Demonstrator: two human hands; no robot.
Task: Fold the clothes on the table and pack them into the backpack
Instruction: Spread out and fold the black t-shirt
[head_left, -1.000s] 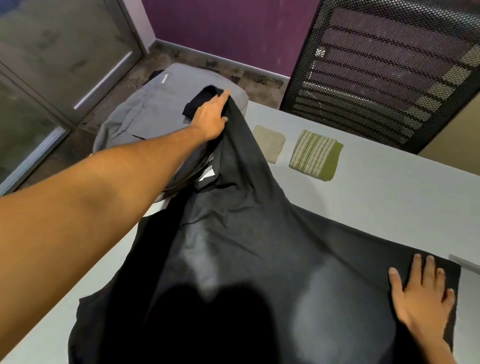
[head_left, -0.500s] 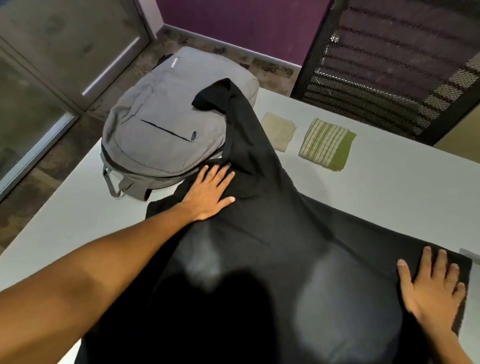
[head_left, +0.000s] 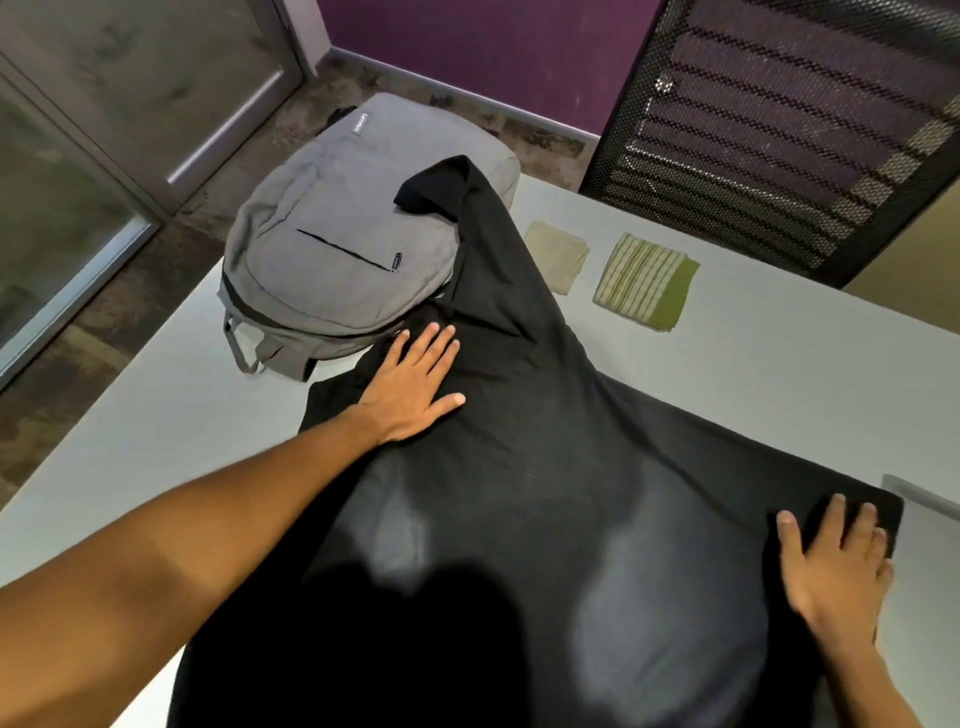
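Both hands, the left (head_left: 415, 387) and the right (head_left: 836, 558), lay spread flat on the black shirt (head_left: 545, 467), pinning it smooth across the desk (head_left: 779, 364) for folding; its far end draped over the backpack (head_left: 332, 265).

A pale grey table (head_left: 779, 374) carries everything. A large black garment (head_left: 545, 493) is spread over its near part, and one end of it lies up on a grey backpack (head_left: 332, 270) at the far left corner. Beside the garment lie a folded beige cloth (head_left: 557, 254) and a folded green striped cloth (head_left: 647, 280), near each other
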